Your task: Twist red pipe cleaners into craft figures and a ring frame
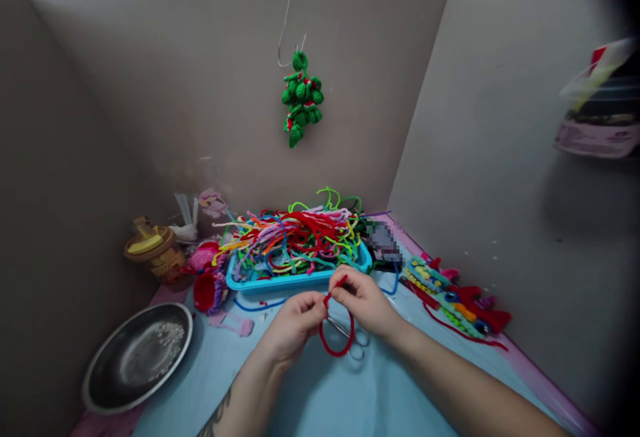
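Between my two hands a red pipe cleaner is bent into a ring that hangs down. My left hand pinches it at the upper left of the ring. With finger and thumb, my right hand grips it close by, where a short end sticks up past the fingers. Both hands are closed and nearly touch each other. Behind the ring, scissors lie on the light blue cloth, partly hidden by the ring and my right hand. A blue tray heaped with colourful pipe cleaners stands just beyond my hands.
A metal bowl with small pale bits is at left, near a brown pot. Finished-looking fuzzy pieces and a loose red strand lie at right. A green fuzzy ornament hangs on the back partition; grey panels flank both sides.
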Motion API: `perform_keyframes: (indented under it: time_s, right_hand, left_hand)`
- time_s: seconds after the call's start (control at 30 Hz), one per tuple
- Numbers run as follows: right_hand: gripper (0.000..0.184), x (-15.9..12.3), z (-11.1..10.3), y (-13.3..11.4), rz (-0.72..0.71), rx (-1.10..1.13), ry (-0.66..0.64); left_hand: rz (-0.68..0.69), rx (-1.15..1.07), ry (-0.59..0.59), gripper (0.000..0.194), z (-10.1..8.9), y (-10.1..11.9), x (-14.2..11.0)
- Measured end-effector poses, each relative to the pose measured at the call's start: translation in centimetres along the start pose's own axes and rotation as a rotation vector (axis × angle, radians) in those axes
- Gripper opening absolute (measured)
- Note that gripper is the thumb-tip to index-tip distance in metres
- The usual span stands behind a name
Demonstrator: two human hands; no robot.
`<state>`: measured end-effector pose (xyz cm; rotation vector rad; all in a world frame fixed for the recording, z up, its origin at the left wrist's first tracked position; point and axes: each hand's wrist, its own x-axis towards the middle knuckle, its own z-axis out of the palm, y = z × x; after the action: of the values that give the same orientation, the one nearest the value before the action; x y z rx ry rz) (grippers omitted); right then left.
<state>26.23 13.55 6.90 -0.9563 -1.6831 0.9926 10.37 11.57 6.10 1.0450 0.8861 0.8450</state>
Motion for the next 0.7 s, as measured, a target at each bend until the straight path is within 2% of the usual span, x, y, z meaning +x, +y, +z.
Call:
perform_keyframes:
  time_s: [0.1,0.23,0.33,0.4,0.47,0.53,0.63,0.7]
  right_hand:
    - [0.016,0.0,0.1,0.3,0.093,0.081,0.033]
    - [0.021,0.0,0.4,0.4,0.147,0.161,0.037]
    - [0.020,-0.1,0.6,0.2,0.167,0.187,0.031]
    - [0.020,-0.1,0.7,0.2,0.175,0.193,0.036]
    - [0.019,-0.1,0.7,0.2,0.171,0.189,0.039]
    - [0.017,-0.1,0.6,0.2,0.151,0.166,0.042]
    - [0.015,-0.1,0.3,0.0,0.078,0.065,0.043]
    - [0.013,-0.1,0.0,-0.3,0.011,-0.008,0.021]
  left_hand:
    - [0.146,0.202,0.122,0.031,0.2,0.2,-0.1]
    - [0.507,0.777,0.360,0.012,0.3,0.5,-0.8]
    - [0.745,1.055,0.446,0.010,0.3,0.3,-1.3]
    - [0.812,1.138,0.471,0.012,0.3,0.2,-1.4]
    - [0.799,1.140,0.468,0.012,0.3,0.2,-1.5]
    - [0.719,1.067,0.453,0.013,0.3,0.5,-1.4]
    - [0.484,0.849,0.391,0.016,0.2,1.0,-1.1]
    - [0.291,0.604,0.300,0.018,0.0,1.2,-0.9]
